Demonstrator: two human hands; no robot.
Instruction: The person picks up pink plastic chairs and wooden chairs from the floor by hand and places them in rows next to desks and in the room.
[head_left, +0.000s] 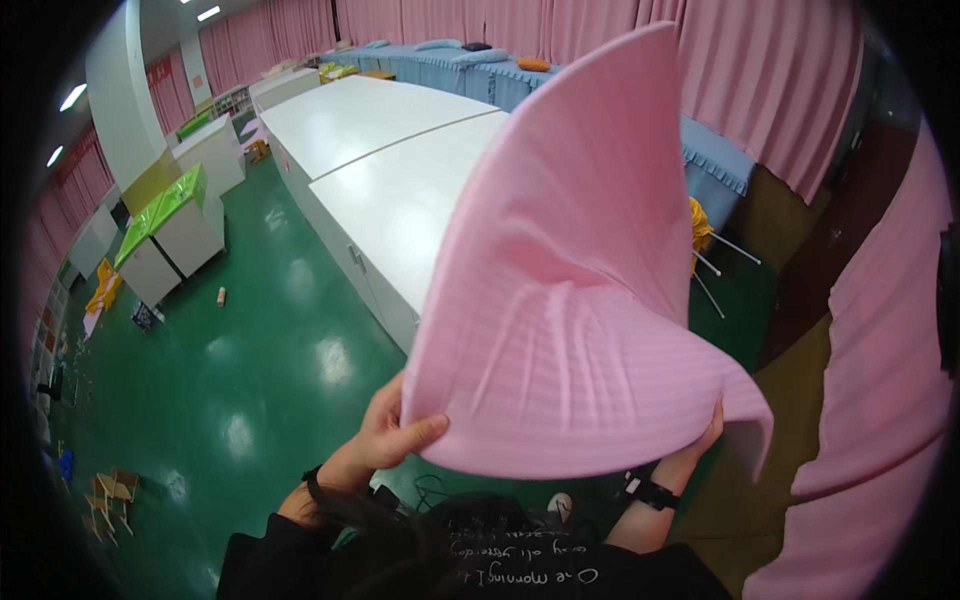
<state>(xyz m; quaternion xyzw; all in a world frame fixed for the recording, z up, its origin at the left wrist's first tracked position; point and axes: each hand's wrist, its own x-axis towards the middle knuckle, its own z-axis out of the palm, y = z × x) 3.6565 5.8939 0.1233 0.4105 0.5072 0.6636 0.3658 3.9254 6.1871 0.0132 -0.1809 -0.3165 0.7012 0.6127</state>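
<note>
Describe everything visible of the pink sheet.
The pink sheet looks thick and flexible, with fine ribbing and creases across its lower part. It is curled, one corner raised high, another drooping at right, and partly hides the white counter. The left hand grips its lower-left edge, thumb on top; the right hand, partly hidden, holds its lower-right edge.

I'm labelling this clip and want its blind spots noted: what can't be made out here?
All in the head view:
Left hand: fingertips other than the thumb, hidden behind the pink sheet.
Right hand: most fingers, hidden by the same sheet.
White counter: right part, covered by the sheet.
Black object: cut off by the lens rim.
Blue item: too small to identify.
</note>
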